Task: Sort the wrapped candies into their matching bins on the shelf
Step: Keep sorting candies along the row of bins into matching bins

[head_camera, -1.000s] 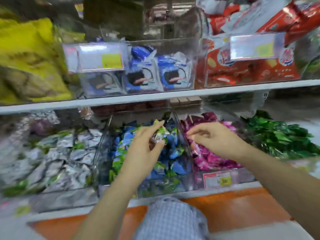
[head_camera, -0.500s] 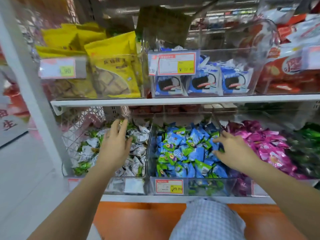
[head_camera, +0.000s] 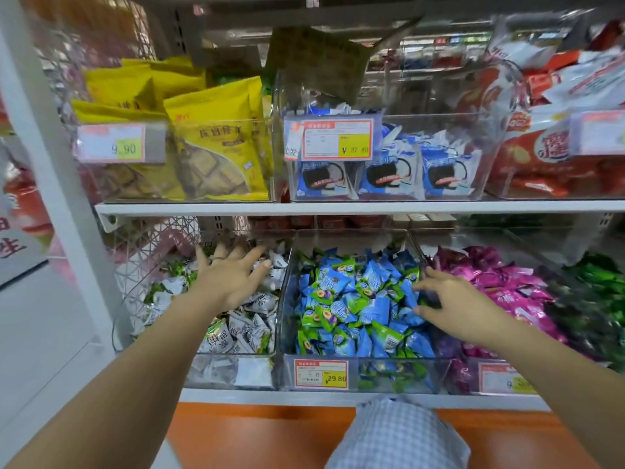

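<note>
Head view; white-and-green candies heaped in the left clear bin on the lower shelf; blue-and-green candies fill the middle bin; pink candies in the next bin to the right, green candies beyond, blurred.

Left hand over the back of the white-and-green heap, palm down, fingers spread and straight, nothing in them; a second ago this hand pinched a white-and-green candy above the blue heap; half a second ago it was already over the left bin with fingers closer together.

Right hand at the right edge of the middle bin, forefinger and thumb reaching among the blue wrappers; cannot tell whether they pinch one; a second ago it was at the pink candies, half a second ago flat on the blue ones.

Price tag on the middle bin's front; white shelf board above; on it yellow bags, blue-and-white packs, red packs; checked cloth at bottom centre against an orange base.
</note>
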Demonstrator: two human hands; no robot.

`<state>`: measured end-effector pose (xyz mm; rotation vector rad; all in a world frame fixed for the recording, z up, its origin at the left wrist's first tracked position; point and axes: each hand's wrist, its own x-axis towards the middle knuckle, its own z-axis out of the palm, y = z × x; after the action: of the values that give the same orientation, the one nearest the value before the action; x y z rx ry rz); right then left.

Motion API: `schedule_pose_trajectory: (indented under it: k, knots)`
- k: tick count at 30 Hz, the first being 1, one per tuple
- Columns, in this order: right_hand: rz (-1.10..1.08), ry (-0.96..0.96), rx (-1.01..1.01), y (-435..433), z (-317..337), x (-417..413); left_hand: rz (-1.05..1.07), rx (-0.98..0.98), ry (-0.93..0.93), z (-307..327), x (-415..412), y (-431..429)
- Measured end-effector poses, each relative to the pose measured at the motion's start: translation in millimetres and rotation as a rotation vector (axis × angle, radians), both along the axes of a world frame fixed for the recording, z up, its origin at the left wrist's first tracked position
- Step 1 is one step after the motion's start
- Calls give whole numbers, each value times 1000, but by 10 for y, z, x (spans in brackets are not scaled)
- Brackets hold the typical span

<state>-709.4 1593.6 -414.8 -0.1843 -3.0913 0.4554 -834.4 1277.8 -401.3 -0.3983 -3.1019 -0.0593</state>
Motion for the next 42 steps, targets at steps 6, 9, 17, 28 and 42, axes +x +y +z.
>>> schedule_pose_trajectory:
  k: [6,9,17,28,42]
  knots:
    - [37,119,-37,177,175,153,-182,50,240,158,327,611]
    - [3,184,-48,395,250,272,-323,123,262,218,516,1160]
    - [-207,235,-92,1341,324,648,-587,443,86,48,863,2755]
    - [-271,181,-172,2610,251,359,-660,464,-49,-258,635,4030]
    - [-123,-97,-338,3029,-50,-769,-834,197,-115,-137,-78,4198]
